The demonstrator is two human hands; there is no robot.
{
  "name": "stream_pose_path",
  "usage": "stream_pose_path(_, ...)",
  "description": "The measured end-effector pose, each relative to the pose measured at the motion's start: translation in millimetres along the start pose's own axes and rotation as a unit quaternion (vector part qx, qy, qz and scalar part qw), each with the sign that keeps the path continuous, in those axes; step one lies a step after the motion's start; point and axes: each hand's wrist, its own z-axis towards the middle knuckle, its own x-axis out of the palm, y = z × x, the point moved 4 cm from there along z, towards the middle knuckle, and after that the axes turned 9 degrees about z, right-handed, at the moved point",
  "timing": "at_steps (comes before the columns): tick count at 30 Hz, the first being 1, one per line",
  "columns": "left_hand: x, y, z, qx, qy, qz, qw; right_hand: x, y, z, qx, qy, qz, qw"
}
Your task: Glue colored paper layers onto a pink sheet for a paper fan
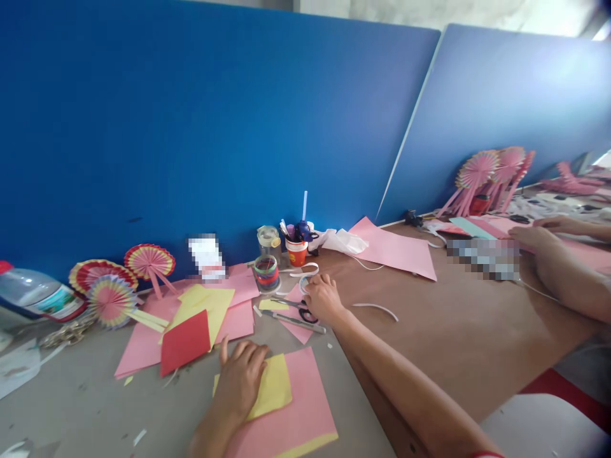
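My left hand (241, 378) lies with its fingers spread on a folded yellow paper (277, 388). Beneath that is a larger pink sheet (312, 397) with a yellow strip along its lower edge. My right hand (324, 299) reaches forward, its curled fingers on a small clear roll of tape (303, 285), partly hidden by them. Close beside that hand are dark-handled scissors (308, 313) and a slim grey cutter knife (293, 321). A red sheet (185, 343) and a yellow sheet (210, 312) overlap on pink paper, left of centre.
Folded paper fans (150, 264) and a plastic bottle (42, 292) are at the left. A pen cup (296, 253) and a jar of colored bands (266, 275) stand near the blue partition (214, 127). At the right, another person's hands (539, 245) are over paper.
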Motion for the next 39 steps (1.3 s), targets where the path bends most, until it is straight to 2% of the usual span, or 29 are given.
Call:
stream_pose_path(3,1.1,4,-1,-0.020,-0.017,0.000,1.000,7,1,2,0.012,-0.007,0.000,1.000)
stream_pose_path(6,3.3,9,-3,-0.022,-0.032,-0.002,0.999,3,-2,2,0.021,-0.031,0.017,0.999)
stream_pose_path(11,0.0,14,-7,-0.056,-0.085,-0.038,0.994,-36,1,-10,0.009,-0.064,0.079,0.995)
stream_pose_path(14,-4.6,13,-8,-0.082,-0.113,-0.112,0.984,-63,13,-29,-0.021,-0.038,0.149,0.988)
stream_pose_path(16,-6.4,13,-9,-0.115,-0.116,-0.190,0.968,-70,23,-45,-0.034,0.041,0.331,0.942)
stream_pose_path(17,-6.9,13,-9,-0.137,-0.113,-0.234,0.956,-70,29,-53,-0.045,0.079,0.389,0.917)
stream_pose_path(19,-7.1,13,-10,-0.184,-0.098,-0.316,0.925,-65,41,-67,-0.069,0.142,0.453,0.877)
stream_pose_path(20,-7.4,14,-11,-0.206,-0.091,-0.352,0.909,-61,47,-73,-0.084,0.166,0.462,0.867)
stream_pose_path(22,-8.1,14,-11,-0.237,-0.076,-0.414,0.876,-52,56,-81,-0.123,0.188,0.452,0.863)
stream_pose_path(24,-11.3,13,-11,-0.239,-0.090,-0.464,0.848,-46,63,-85,-0.164,0.180,0.425,0.872)
stream_pose_path(26,-15.1,13,-10,-0.223,-0.116,-0.486,0.837,-43,66,-85,-0.194,0.158,0.395,0.884)
stream_pose_path(30,-16.9,9,-12,-0.188,-0.141,-0.466,0.853,-39,71,-85,-0.241,0.126,0.338,0.901)
stream_pose_path(35,-6.3,7,-15,-0.195,-0.109,-0.408,0.885,-39,78,-91,-0.279,0.113,0.283,0.911)
stream_pose_path(39,-3.0,11,-16,-0.206,-0.097,-0.380,0.896,-38,77,-93,-0.294,0.111,0.267,0.911)
